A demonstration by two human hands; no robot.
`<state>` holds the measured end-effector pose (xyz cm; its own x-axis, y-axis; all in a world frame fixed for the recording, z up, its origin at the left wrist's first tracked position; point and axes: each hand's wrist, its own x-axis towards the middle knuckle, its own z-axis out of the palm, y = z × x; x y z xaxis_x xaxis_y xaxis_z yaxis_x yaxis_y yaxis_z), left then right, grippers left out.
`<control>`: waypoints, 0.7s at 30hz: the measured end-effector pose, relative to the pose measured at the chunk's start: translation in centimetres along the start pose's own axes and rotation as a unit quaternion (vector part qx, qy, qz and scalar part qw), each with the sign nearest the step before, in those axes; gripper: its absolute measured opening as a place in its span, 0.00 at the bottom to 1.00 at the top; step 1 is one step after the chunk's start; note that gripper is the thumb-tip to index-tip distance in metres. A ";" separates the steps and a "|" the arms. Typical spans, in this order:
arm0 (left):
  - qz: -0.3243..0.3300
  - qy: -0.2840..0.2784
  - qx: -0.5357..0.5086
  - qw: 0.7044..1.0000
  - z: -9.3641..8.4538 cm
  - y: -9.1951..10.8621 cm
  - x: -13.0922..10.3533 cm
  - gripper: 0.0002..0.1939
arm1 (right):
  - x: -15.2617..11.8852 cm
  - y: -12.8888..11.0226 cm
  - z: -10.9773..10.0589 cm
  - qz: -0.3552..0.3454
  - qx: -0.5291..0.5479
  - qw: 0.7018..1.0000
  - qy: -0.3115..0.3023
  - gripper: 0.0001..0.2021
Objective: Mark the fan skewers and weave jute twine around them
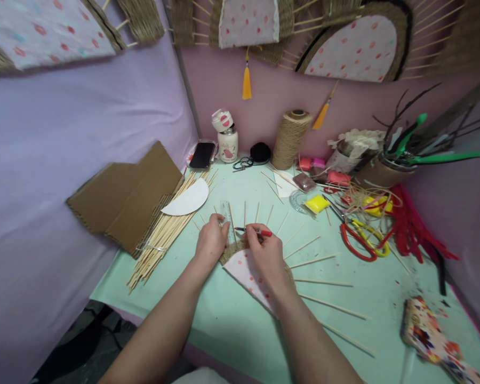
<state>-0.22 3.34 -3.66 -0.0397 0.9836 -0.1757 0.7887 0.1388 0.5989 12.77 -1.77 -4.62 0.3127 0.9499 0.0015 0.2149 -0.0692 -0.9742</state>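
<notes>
A half-round piece (244, 272) with white, red-dotted cloth and a twine border lies on the table, thin sticks fanning out from its curved edge. My left hand (213, 239) is closed at the left part of that edge, fingers pressed on a clear ruler (225, 211) that lies along one stick. In my right hand (266, 256), closed over the piece, is a red pen (260, 231), its tip pointing left towards the ruler and a stick. My right hand and forearm hide part of the cloth and the twine border.
Left on the green table (224, 341) are cardboard (128, 197), a stick bundle (156, 250) and a white half-disc (189, 199). Behind stand a bottle (228, 144) and twine spool (290, 140). Scissors (358, 242) and a patterned glue gun (428, 330) lie right. Similar pieces hang above.
</notes>
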 end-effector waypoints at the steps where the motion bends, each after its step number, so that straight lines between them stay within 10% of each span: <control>1: 0.000 0.000 0.000 1.000 0.0 0.0 0.0 0.14 | 0.0 0.0 0.0 -0.001 0.002 1.000 -0.002 0.12; 21: 0.001 0.002 0.003 1.000 -0.1 0.0 0.0 0.14 | 0.1 0.1 0.0 -0.003 -0.008 1.000 0.007 0.13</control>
<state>-0.25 3.31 -3.61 -0.0411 0.9842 -0.1720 0.7922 0.1370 0.5946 12.83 -1.68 -4.73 0.3233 0.9462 0.0111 0.2316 -0.0678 -0.9704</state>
